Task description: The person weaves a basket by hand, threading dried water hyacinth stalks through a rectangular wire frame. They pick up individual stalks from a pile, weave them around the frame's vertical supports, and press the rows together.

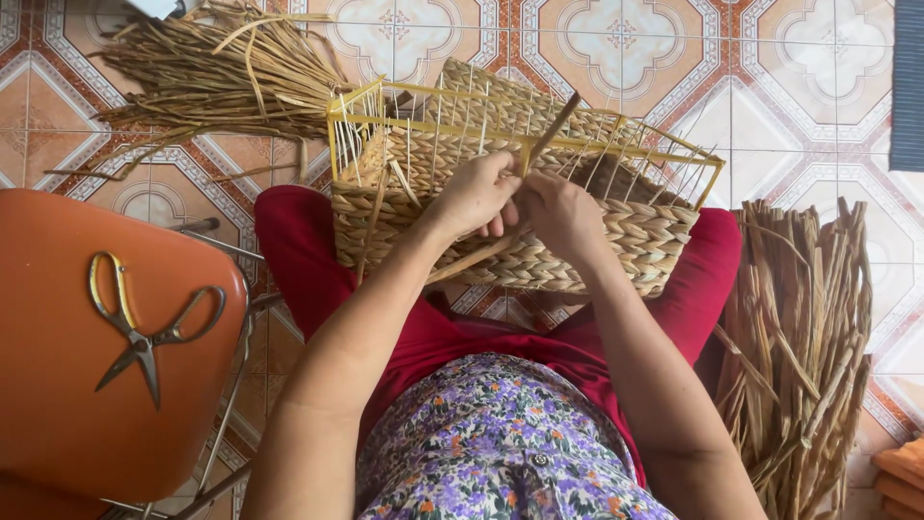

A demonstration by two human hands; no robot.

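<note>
A half-woven basket (616, 241) of braided straw on a yellow wire frame (385, 120) rests across my lap on red trousers. My left hand (474, 193) and my right hand (558, 212) meet at the basket's near top edge. Both pinch a flat dried straw strand (551, 128) that sticks up and away between the frame's white upright wires. The same strand's lower end runs out below my hands toward my left knee. The basket's lower walls are woven; the upper part shows bare wires.
A bundle of dried straw (217, 82) lies on the patterned tile floor at the upper left. Another bundle (799, 347) stands at my right side. An orange plastic chair (58, 385) at the left carries gold-handled scissors (144, 332).
</note>
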